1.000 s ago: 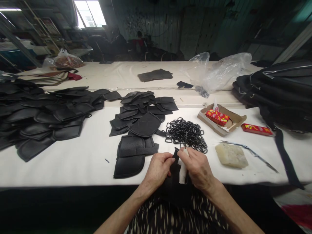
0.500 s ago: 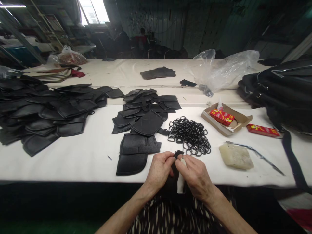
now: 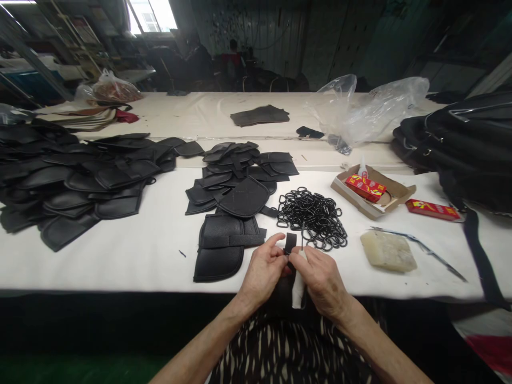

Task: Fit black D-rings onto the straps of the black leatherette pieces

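Note:
At the table's front edge my left hand (image 3: 262, 269) pinches a short black strap (image 3: 290, 242), its index finger slightly lifted. Close beside it, my right hand (image 3: 322, 274) is closed round a white-handled tool (image 3: 298, 290) whose thin dark shaft points up; its fingertips also meet the strap. A heap of black metal rings (image 3: 312, 216) lies just beyond my hands. To the left of them is a black padded piece (image 3: 220, 258) with a strap across it, in front of a pile of similar pieces (image 3: 244, 197). What lies below my fingers is dark and partly hidden.
A larger pile of black pieces (image 3: 72, 181) covers the left. On the right are a cardboard box (image 3: 360, 205) with red packets, a yellowish block (image 3: 388, 250), tweezers (image 3: 436, 257) and a black bag (image 3: 472, 144). Clear plastic (image 3: 372, 112) lies farther back.
The black strap now stands up above my fingertips, where before only a small folded bit showed. My left index finger has lifted. The view has shifted slightly.

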A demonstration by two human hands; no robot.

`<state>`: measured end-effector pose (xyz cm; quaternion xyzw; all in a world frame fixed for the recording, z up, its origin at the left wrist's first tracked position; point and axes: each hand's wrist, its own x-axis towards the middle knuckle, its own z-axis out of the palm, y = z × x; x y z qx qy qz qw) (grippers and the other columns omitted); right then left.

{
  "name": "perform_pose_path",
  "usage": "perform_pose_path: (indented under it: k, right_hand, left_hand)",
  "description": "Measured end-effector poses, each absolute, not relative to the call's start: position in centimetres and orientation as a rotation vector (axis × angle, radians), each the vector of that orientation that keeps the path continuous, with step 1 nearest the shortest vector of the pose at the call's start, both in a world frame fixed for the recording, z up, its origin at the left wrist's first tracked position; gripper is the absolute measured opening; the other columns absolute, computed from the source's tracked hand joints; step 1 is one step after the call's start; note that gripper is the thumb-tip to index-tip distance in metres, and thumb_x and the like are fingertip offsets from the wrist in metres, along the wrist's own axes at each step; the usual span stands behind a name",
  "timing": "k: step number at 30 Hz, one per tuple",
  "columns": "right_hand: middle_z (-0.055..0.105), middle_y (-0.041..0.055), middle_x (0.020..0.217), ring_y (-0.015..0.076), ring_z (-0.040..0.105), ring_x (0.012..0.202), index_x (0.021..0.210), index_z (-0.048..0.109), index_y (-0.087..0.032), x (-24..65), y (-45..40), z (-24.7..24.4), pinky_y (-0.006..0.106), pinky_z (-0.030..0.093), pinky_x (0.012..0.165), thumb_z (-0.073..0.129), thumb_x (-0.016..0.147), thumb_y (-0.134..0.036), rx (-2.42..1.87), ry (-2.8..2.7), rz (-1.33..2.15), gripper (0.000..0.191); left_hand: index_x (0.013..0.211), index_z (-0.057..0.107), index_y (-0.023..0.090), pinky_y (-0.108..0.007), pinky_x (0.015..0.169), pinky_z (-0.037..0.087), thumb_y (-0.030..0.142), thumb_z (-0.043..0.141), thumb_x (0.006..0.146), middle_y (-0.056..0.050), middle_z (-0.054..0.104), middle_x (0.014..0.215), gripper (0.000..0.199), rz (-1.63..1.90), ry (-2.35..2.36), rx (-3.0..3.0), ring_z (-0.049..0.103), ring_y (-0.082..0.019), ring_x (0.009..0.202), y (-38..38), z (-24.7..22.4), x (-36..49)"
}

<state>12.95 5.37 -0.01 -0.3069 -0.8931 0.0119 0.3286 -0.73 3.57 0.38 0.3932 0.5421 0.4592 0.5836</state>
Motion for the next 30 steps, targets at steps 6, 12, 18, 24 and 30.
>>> perform_pose_path:
  k: [6,12,18,24,30]
  right_hand:
    - [0.052,0.0047,0.068,0.017,0.046,0.064,0.075,0.055,-0.017,13.3,5.2,0.1,0.028,0.034,0.057,0.036,0.09,-0.012,-0.871,-2.304,0.212,0.025]
    - [0.051,-0.0009,0.069,0.013,0.05,0.06,0.087,0.049,-0.019,13.7,4.2,-0.8,0.023,0.039,0.055,0.046,0.088,-0.019,-1.177,-1.95,0.475,0.003]
    - [0.053,-0.0045,0.068,0.0116,0.051,0.059,0.084,0.049,-0.021,12.6,4.4,-0.5,0.022,0.041,0.057,0.057,0.079,-0.027,-1.313,-1.552,1.027,0.01]
    - [0.049,-0.0064,0.065,0.0102,0.045,0.055,0.077,0.047,-0.022,12.1,4.8,0.2,0.021,0.035,0.053,0.056,0.075,-0.021,-1.322,-1.537,1.128,0.01]
    - [0.042,-0.0077,0.06,0.0097,0.039,0.052,0.074,0.044,-0.022,12.3,4.7,0.8,0.02,0.031,0.049,0.052,0.075,-0.018,-1.304,-1.569,1.164,0.009]
  left_hand:
    - [0.091,0.064,0.011,-0.02,0.052,0.041,0.011,0.054,0.067,0.001,0.058,0.058,0.026,1.004,1.228,0.891,0.054,-0.011,0.052,3.9,0.8,-1.2]
    - [0.084,0.062,0.012,-0.02,0.05,0.042,0.013,0.055,0.065,0.001,0.058,0.053,0.021,0.997,1.288,0.861,0.056,-0.012,0.049,3.9,1.0,-1.0]
    - [0.083,0.061,0.011,-0.021,0.049,0.041,0.014,0.053,0.066,0.0,0.058,0.057,0.018,0.989,1.308,0.917,0.054,-0.011,0.048,3.9,1.1,-0.8]
    - [0.088,0.061,0.013,-0.02,0.05,0.042,0.016,0.051,0.072,0.0,0.059,0.063,0.019,1.089,1.359,0.961,0.054,-0.01,0.049,3.4,0.2,-0.3]
    - [0.089,0.059,0.015,-0.019,0.051,0.044,0.018,0.053,0.075,0.003,0.056,0.062,0.016,1.152,1.355,0.99,0.053,-0.009,0.049,3.0,-0.2,-0.1]
